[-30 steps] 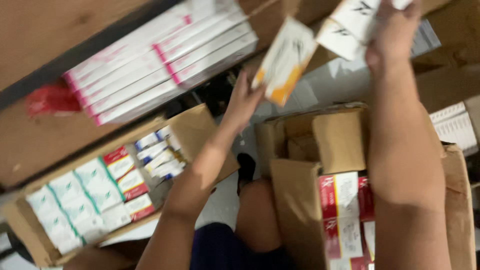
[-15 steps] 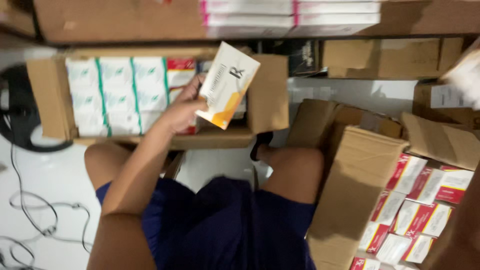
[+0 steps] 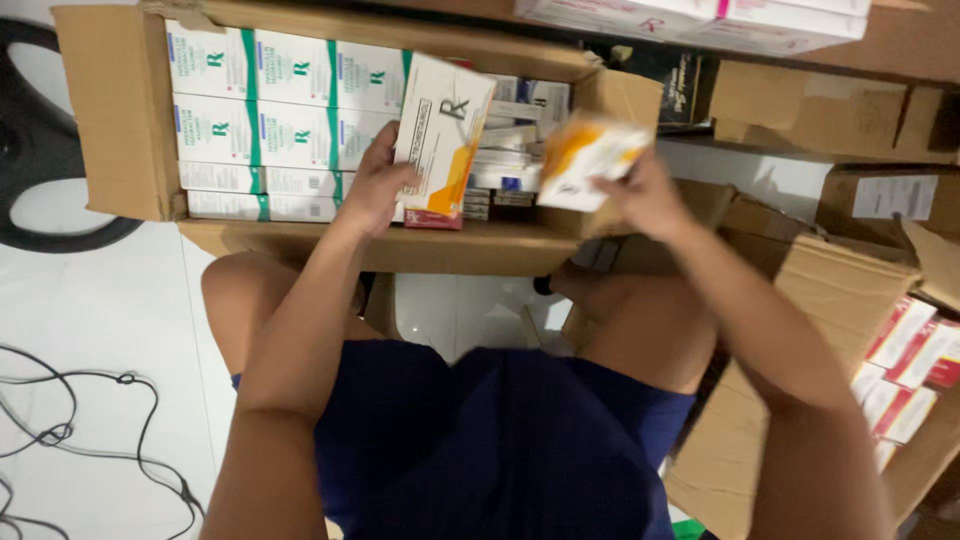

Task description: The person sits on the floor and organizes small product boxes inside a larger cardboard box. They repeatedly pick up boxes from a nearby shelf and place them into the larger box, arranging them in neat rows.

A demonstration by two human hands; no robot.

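Observation:
My left hand (image 3: 372,188) grips a white and orange carton (image 3: 440,135) and holds it upright inside an open cardboard box (image 3: 120,120) in front of my knees. My right hand (image 3: 640,195) holds a second white and orange carton (image 3: 585,160), blurred, just above the box's right end. The box holds rows of white cartons with green stripes (image 3: 270,110) on its left side and a stack of smaller white and blue cartons (image 3: 510,160) on its right side.
A second open cardboard box (image 3: 790,330) at the right holds red and white cartons (image 3: 915,360). More cardboard boxes (image 3: 800,105) stand behind it. White and pink cartons (image 3: 700,18) lie on a shelf above. Black cables (image 3: 70,430) lie on the white floor at left.
The view has dropped from the shelf to the box. My left hand lowered its carton into the box. My right hand came in from the right with a second carton.

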